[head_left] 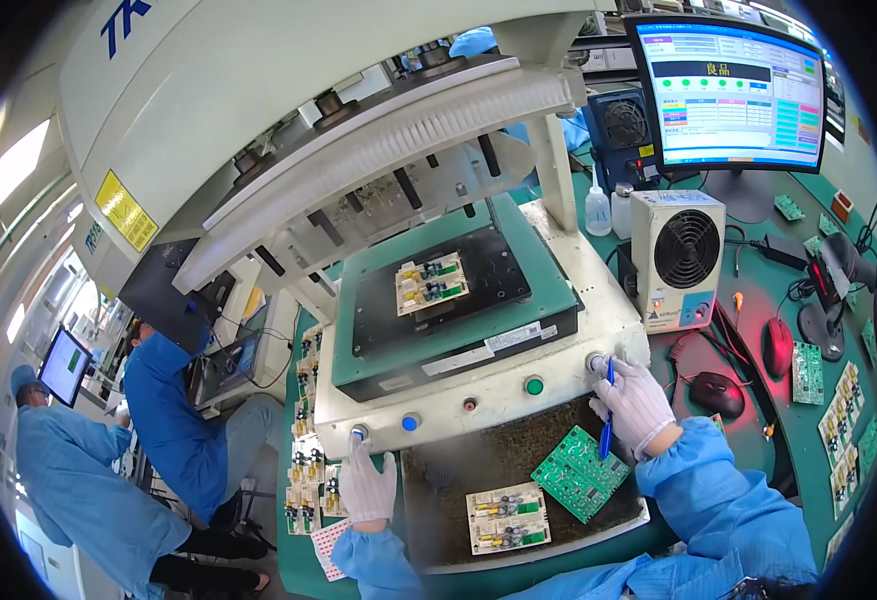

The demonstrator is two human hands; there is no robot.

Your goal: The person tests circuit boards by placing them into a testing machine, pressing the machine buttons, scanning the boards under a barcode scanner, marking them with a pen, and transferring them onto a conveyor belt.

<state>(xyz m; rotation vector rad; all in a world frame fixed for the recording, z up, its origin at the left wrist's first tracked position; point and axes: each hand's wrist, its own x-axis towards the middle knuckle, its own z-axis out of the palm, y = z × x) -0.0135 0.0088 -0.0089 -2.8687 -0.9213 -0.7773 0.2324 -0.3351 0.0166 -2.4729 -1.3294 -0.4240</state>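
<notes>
My left hand (368,485), in a white glove, has one finger pressed on the left round button (359,433) of a cream test fixture (558,375). My right hand (635,403), also gloved, holds a blue pen (608,420) and touches the right round button (594,363). A circuit board (431,282) lies on the fixture's black bed under the raised press head (378,140). On the dark mat (458,470) in front lie a green circuit board (579,473) and a white-backed board (507,517).
A monitor (730,90) and a small white fan unit (676,258) stand at the right, with a black mouse (715,392) and more boards (840,415) nearby. Boards are stacked at the left table edge (307,440). Two people in blue coats (173,420) work at the far left.
</notes>
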